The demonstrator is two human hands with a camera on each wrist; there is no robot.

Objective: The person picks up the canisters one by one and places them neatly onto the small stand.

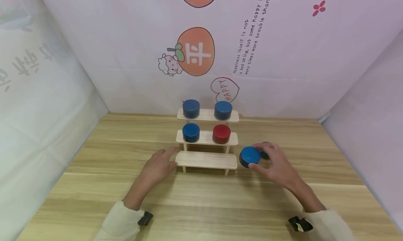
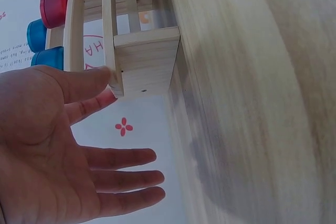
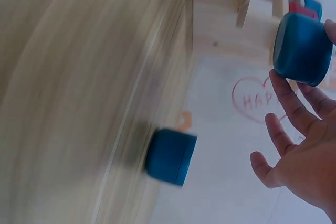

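A three-step wooden stand (image 1: 206, 159) stands in the middle of the table. My left hand (image 1: 160, 165) is at the left end of its lowest step, thumb and index finger gripping the board's corners while the other fingers extend straight. With thumb and fingertips, my right hand (image 1: 277, 165) holds a blue round tin (image 1: 249, 156) just off the right end of that step. In the right wrist view, the held tin (image 3: 303, 49) is above table level. Another blue tin (image 3: 171, 157) sits on the table behind my right hand, mostly hidden in the head view.
The top step bears two blue tins, one left (image 1: 191, 108) and one right (image 1: 223, 110). On the middle step are a blue tin (image 1: 190, 133) at left and a red tin (image 1: 221, 134) at right. A printed white cloth (image 1: 141, 59) hangs behind the table (image 1: 201, 206).
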